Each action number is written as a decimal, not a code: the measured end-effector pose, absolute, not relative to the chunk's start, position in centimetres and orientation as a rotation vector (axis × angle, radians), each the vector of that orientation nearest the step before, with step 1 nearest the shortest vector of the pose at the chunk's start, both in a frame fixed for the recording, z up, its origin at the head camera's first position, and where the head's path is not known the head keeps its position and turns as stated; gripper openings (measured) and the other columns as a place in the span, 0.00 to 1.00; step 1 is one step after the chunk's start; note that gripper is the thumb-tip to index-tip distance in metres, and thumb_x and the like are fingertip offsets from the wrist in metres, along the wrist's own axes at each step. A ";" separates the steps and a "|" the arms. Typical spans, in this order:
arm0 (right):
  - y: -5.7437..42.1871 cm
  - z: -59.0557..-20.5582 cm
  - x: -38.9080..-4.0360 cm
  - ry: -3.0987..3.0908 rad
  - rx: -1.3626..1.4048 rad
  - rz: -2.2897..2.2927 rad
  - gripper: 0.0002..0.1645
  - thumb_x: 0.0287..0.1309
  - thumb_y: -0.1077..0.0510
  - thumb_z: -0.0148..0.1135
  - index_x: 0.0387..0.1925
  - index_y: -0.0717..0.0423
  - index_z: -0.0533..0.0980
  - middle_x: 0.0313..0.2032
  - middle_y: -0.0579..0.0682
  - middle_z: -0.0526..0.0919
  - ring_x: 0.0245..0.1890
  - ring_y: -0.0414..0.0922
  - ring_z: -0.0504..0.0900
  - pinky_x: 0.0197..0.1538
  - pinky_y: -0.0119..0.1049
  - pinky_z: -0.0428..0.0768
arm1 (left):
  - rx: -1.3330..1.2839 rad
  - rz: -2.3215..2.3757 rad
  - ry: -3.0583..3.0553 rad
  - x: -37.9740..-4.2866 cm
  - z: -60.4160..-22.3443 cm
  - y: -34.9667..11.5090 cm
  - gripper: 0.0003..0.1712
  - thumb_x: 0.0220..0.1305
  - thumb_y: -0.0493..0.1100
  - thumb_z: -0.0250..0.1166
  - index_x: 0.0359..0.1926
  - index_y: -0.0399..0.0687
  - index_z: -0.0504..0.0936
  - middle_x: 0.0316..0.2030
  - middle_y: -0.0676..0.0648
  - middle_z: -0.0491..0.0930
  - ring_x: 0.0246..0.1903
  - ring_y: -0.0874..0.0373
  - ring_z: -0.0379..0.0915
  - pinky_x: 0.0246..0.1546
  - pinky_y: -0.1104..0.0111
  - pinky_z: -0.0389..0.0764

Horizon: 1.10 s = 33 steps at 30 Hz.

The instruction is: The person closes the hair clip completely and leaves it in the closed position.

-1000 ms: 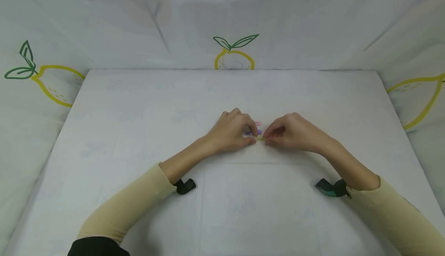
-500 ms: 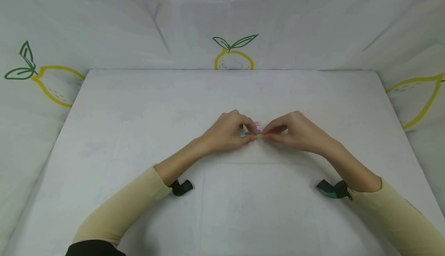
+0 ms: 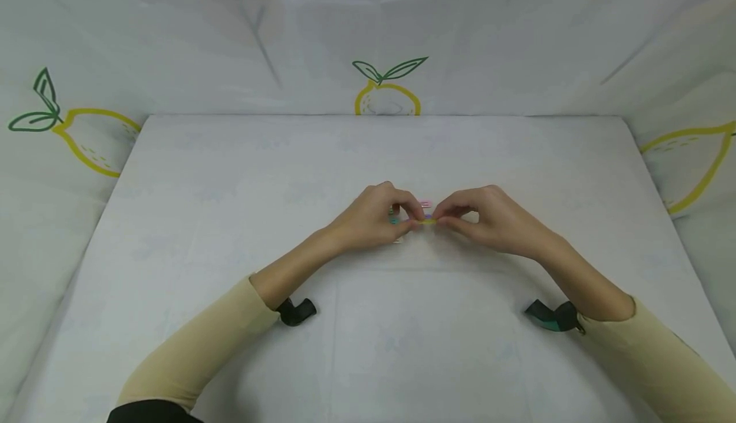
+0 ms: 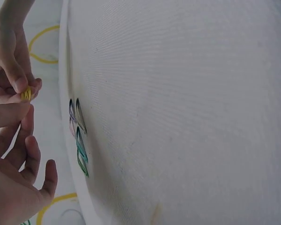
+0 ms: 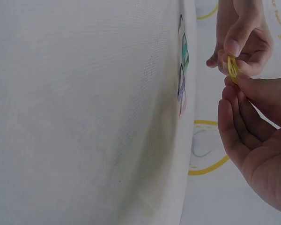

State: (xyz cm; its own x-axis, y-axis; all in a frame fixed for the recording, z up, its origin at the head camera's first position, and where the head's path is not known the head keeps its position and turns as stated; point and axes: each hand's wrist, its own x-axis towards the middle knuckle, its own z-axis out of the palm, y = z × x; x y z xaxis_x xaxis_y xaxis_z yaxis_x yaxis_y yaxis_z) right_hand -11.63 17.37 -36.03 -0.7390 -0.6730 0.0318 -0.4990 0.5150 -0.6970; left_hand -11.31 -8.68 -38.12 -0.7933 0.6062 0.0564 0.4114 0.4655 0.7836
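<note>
Between the two hands is a yellow hair clip (image 5: pixel 232 68), held above the tabletop. My left hand (image 3: pixel 376 217) pinches one end of it with thumb and fingertips. The other end is pinched by my right hand (image 3: pixel 489 218). In the left wrist view, several more hair clips lie on the cloth below: a purple clip (image 4: pixel 71 110), a cream clip (image 4: pixel 81 117), a pink clip (image 4: pixel 72 127), a teal clip (image 4: pixel 81 145) and a green clip (image 4: pixel 82 164). From the head view, the left hand partly covers this group, while the pink one shows between the hands.
A white cloth (image 3: pixel 402 333) covers the table. White sheets with lemon drawings (image 3: pixel 388 97) stand behind and at both sides. Dark wrist straps (image 3: pixel 296 312) stick out beneath the sleeves.
The yellow hair clip has moved slightly away from me, over the purple one. My left hand has shifted a little left, uncovering parts of the teal, green and cream clips.
</note>
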 end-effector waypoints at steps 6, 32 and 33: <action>17.5 -36.5 -11.7 2.462 -1.054 -1.161 0.10 0.66 0.68 0.73 0.44 0.52 0.89 0.44 0.44 0.94 0.45 0.32 0.89 0.53 0.22 0.83 | 0.910 1.292 2.475 -11.2 -37.8 -9.0 0.07 0.68 0.35 0.74 0.44 0.49 0.93 0.44 0.54 0.94 0.42 0.51 0.79 0.45 0.70 0.75; 17.7 -36.4 -12.0 2.320 -0.899 -1.363 0.07 0.70 0.68 0.69 0.42 0.54 0.87 0.39 0.61 0.90 0.39 0.48 0.90 0.49 0.25 0.86 | 1.067 1.418 2.604 -11.4 -38.5 -9.0 0.06 0.62 0.38 0.81 0.40 0.48 0.94 0.41 0.53 0.95 0.40 0.47 0.80 0.45 0.62 0.74; 17.7 -36.4 -12.1 2.309 -0.883 -1.376 0.07 0.70 0.68 0.69 0.42 0.55 0.87 0.39 0.62 0.90 0.38 0.48 0.89 0.48 0.26 0.86 | 1.078 1.405 2.628 -11.3 -38.5 -9.1 0.06 0.61 0.39 0.81 0.40 0.49 0.94 0.41 0.54 0.95 0.40 0.48 0.79 0.45 0.63 0.72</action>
State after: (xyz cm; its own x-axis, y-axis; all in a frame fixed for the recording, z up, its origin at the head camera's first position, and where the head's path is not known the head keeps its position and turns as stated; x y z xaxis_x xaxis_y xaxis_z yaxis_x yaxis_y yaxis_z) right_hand -12.06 17.70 -36.38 -0.7615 -0.6466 0.0457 -0.3479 0.3482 -0.8705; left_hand -11.32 -9.06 -38.55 -0.7684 0.5518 0.3241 0.5761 0.3759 0.7258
